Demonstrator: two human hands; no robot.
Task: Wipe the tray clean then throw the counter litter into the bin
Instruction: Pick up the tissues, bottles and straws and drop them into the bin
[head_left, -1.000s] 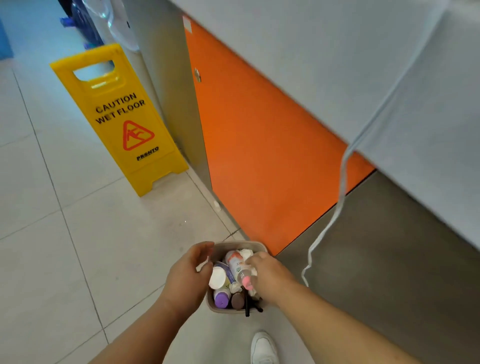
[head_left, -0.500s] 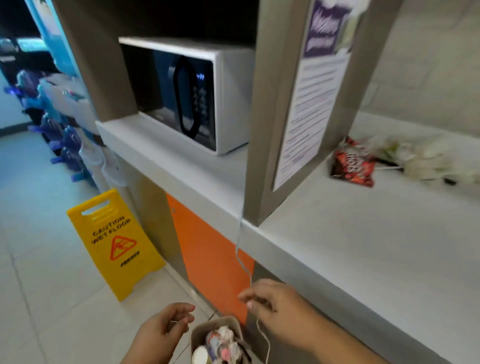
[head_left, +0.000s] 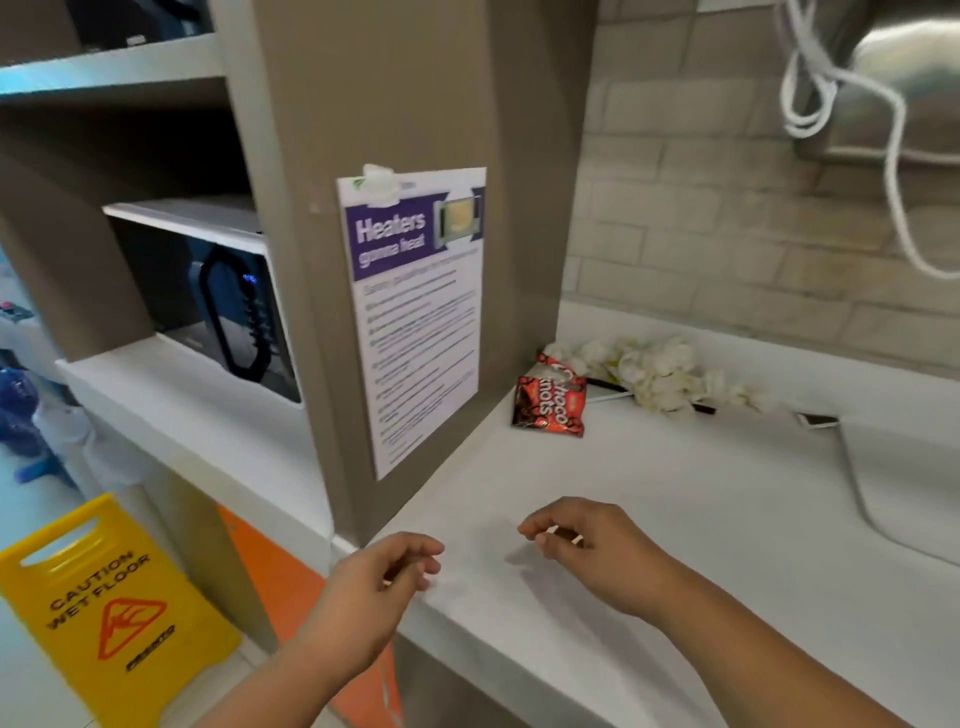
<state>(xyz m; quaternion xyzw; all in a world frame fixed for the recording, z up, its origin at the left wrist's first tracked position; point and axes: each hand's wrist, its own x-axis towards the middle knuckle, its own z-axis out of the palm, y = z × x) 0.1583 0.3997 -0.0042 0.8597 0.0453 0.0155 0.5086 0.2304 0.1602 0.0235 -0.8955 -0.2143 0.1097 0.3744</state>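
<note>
Hovering above the front edge of the white surface (head_left: 701, 519), both hands sit low in the centre of my view. The left hand (head_left: 374, 587) has its fingers loosely curled with nothing in them. The right hand (head_left: 587, 551), near it to the right, bends its fingers toward the thumb; I cannot tell whether anything small is pinched there. The litter lies well beyond them at centre right, close to the brown partition (head_left: 415, 104): a red snack wrapper (head_left: 549, 402) with crumpled white tissues (head_left: 654, 371) just beside it. A grey tray (head_left: 914, 483) is cut off by the right edge of the frame. A yellow wet-floor sign (head_left: 104, 608) stands on the floor at lower left.
</note>
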